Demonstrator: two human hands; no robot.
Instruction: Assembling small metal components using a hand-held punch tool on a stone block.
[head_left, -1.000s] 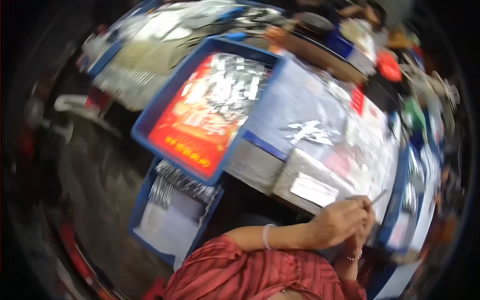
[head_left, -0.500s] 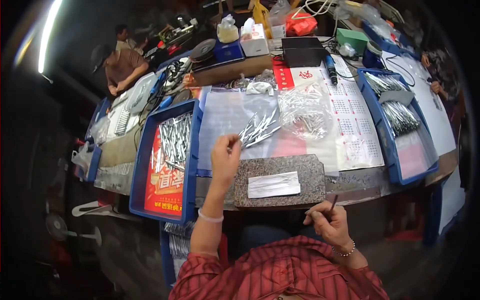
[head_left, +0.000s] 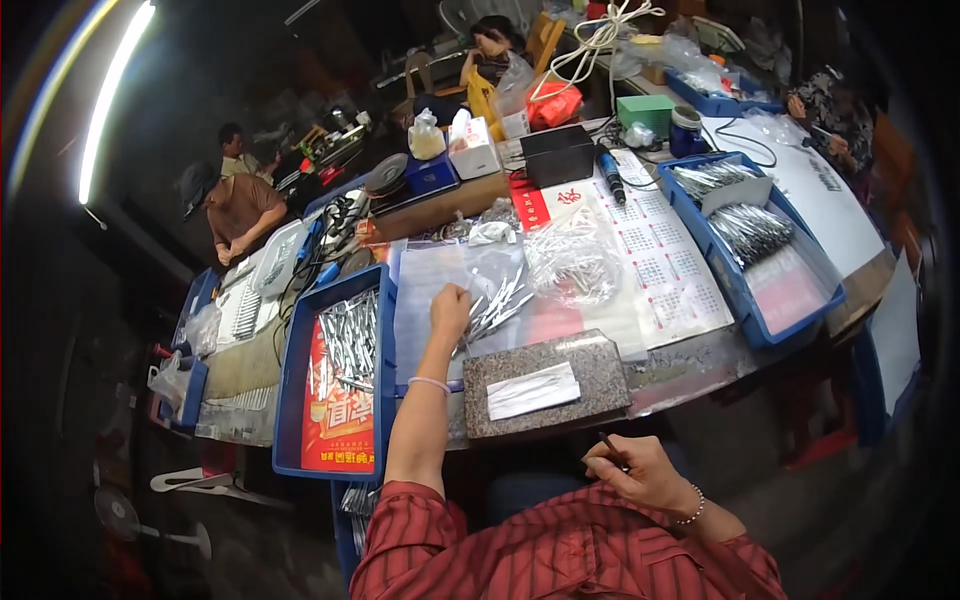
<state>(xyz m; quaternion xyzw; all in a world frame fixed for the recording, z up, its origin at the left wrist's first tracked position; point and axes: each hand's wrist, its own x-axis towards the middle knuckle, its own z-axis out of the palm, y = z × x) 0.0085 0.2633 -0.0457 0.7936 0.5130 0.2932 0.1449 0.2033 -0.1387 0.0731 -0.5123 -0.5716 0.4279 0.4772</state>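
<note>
My left hand [head_left: 450, 312] is closed just left of a loose pile of slim silvery metal pieces [head_left: 500, 302] on a plastic-covered sheet. Its fingers are curled, and what they hold, if anything, is hidden. In front of my body, below the table's near edge, my right hand [head_left: 632, 468] grips a thin dark stick [head_left: 611, 445] between thumb and fingers. Between the hands, a speckled stone slab [head_left: 600, 392] lies at the table edge. A white rectangular pad or strip bundle [head_left: 534, 390] rests on it.
Left stands a blue tray [head_left: 284, 400] of metal pieces; another blue tray [head_left: 822, 310] is at right. Beyond the slab lies a clear bag of small parts [head_left: 572, 255]. A black box [head_left: 556, 155] and a blue-black pen-shaped tool [head_left: 610, 175] sit farther back. Other people work nearby.
The view has tilted and turned, showing more of the far room. My left hand stays by the metal pile, slightly closer in. My right hand still grips the dark stick.
</note>
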